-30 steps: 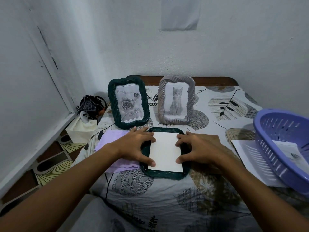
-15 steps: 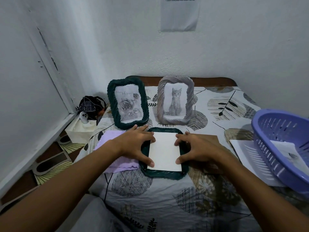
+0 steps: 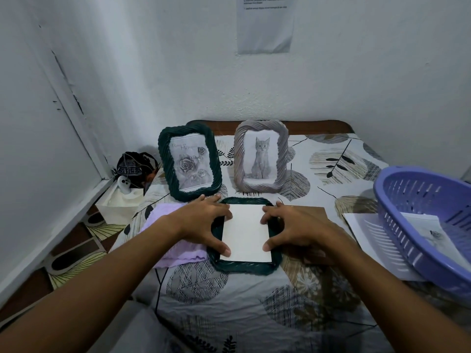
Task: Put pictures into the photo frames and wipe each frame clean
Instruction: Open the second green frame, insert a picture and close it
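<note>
Dark green frame [image 3: 245, 266], face down near centre of the bed, white picture [image 3: 246, 233] lying in its back; left hand [image 3: 204, 222] and right hand [image 3: 293, 225], fingers spread, fingertips pressing the sheet's side edges, seemingly to seat it square. Two filled frames upright beyond; lilac cloth [image 3: 175, 253] at left, presumably for wiping

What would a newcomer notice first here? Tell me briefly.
Both hands, left hand and right hand, press a white paper sheet into a dark green rope-edged frame lying flat at centre. Behind it stand a green rose frame and a grey kitten frame.
</note>
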{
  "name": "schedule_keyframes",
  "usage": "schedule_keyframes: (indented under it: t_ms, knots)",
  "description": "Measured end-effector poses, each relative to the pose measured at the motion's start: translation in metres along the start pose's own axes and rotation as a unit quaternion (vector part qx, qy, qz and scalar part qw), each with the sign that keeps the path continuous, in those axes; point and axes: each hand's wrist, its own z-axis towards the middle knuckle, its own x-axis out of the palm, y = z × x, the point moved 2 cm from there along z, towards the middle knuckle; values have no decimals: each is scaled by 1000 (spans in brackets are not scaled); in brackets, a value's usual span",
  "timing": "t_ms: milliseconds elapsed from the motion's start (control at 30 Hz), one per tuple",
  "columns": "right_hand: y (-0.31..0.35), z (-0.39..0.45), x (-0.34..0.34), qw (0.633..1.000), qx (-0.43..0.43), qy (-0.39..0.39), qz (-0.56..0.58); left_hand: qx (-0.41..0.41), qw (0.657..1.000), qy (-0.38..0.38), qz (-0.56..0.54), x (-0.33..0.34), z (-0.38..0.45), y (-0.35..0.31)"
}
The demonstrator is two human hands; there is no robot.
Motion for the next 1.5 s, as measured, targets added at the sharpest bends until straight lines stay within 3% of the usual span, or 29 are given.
schedule_keyframes:
  t_ms: [867,1000,1100,1167,1267,1500]
  knots:
    - [0,-2,0,1000,6,10,7,4,1000,16,-5,-8,-3,-5]
    - [-3,-11,-11,993,20,-77,85,-9,997,-40,-73,-16,0,-17]
    - [-16,-26,-25,954,70,-223,189,-1,956,-133,-262,-24,5,-51]
    - [-32,-39,-31,929,124,-276,213,-2,916,-151,-373,-20,18,-80]
    - [-52,-58,-31,910,195,-241,277,-45,840,-109,-530,-9,37,-125]
    - [-51,-79,-23,819,244,-191,484,-143,721,-42,-676,-12,51,-168]
